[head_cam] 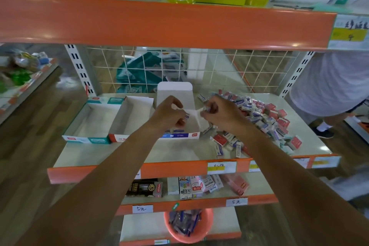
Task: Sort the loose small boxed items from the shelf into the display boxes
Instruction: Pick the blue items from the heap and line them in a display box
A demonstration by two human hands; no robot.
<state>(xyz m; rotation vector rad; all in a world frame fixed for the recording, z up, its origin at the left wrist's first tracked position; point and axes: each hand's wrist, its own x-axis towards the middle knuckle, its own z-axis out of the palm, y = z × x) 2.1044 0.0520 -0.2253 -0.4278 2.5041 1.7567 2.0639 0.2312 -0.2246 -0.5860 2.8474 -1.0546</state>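
While both hands work over the blue display box (pixel 179 136), the step in hand looks like placing: loose pieces going into that box; the left hand (pixel 169 113) has its fingers curled and seems to pinch a blue-printed small box (pixel 187 116) at the fingertips, just above the box interior; the right hand (pixel 222 115) pinches a second small box (pixel 206 108) between thumb and forefinger, beside the left; blur makes both pinches a bit uncertain. A white card flap (pixel 196 119) of the display box stands between the hands; can't tell whether either hand touches it. The raised lid (pixel 174 90) stands up behind. The pile of loose small boxes (pixel 263 124), red and blue mixed, lies on the shelf (pixel 179 152) right of the blue box, touching its right side; large pile, so the task looks early. The red display box (pixel 119 138) and teal display box (pixel 85 138) sit to the left, side by side, insides looking bare. Next move, as judged: lower both pieces flat into the blue box, release; then reach right to the pile, picking by colour so each piece matches its box.
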